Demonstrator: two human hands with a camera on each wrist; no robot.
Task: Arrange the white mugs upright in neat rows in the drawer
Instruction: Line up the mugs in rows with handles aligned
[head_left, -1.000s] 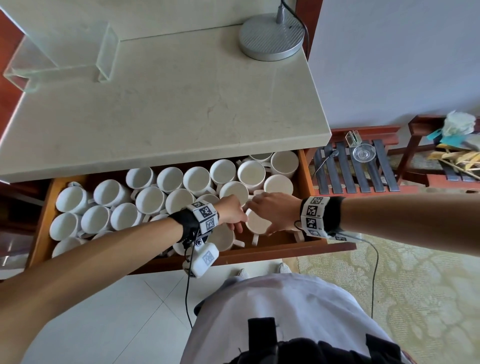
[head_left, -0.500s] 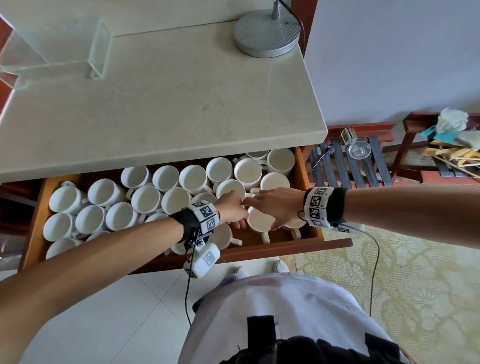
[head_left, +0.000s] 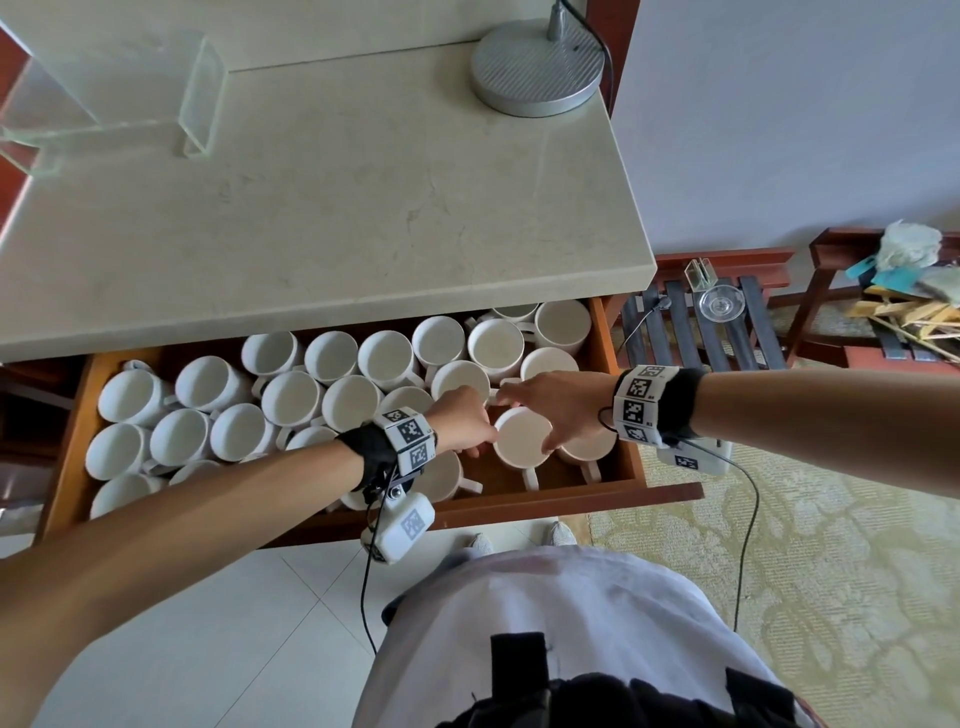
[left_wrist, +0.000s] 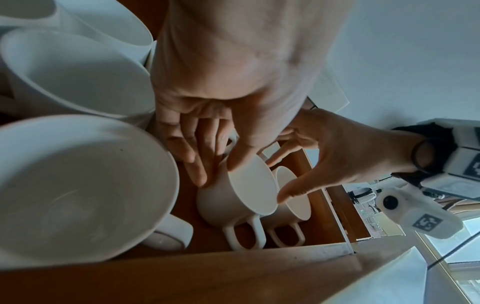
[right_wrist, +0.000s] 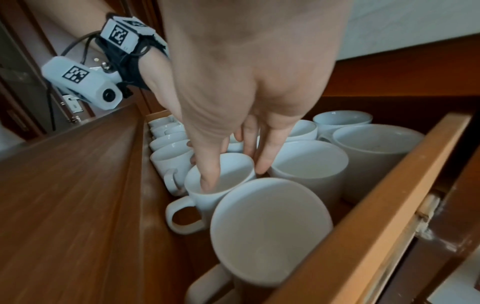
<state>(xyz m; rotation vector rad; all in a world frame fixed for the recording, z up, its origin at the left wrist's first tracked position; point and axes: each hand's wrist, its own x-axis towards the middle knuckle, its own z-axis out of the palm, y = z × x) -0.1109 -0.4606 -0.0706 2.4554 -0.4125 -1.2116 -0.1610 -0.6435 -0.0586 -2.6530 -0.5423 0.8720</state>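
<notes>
An open wooden drawer (head_left: 519, 500) holds several upright white mugs (head_left: 291, 397) in loose rows. Near its front right, one mug (head_left: 522, 439) (left_wrist: 252, 185) (right_wrist: 228, 174) stands between both hands, handle toward the drawer front. My right hand (head_left: 540, 410) (left_wrist: 311, 160) (right_wrist: 233, 144) pinches its rim, thumb inside and fingers outside the far wall. My left hand (head_left: 467, 421) (left_wrist: 215, 160) lays straight fingers against the mug's left side, thumb tip at the rim. A second mug (head_left: 589, 449) (left_wrist: 293, 195) (right_wrist: 270, 230) stands close on its right.
The stone countertop (head_left: 311, 218) overhangs the back rows of mugs. A lamp base (head_left: 537, 67) and a clear stand (head_left: 197, 104) sit on it. A strip of bare drawer floor (head_left: 485, 467) shows left of the held mug. A slatted rack (head_left: 701, 332) stands to the right.
The held mug has slid a little to the right, closer to the neighbouring mug. Both hands have stayed on it, with the right hand's fingers shifted to the rim.
</notes>
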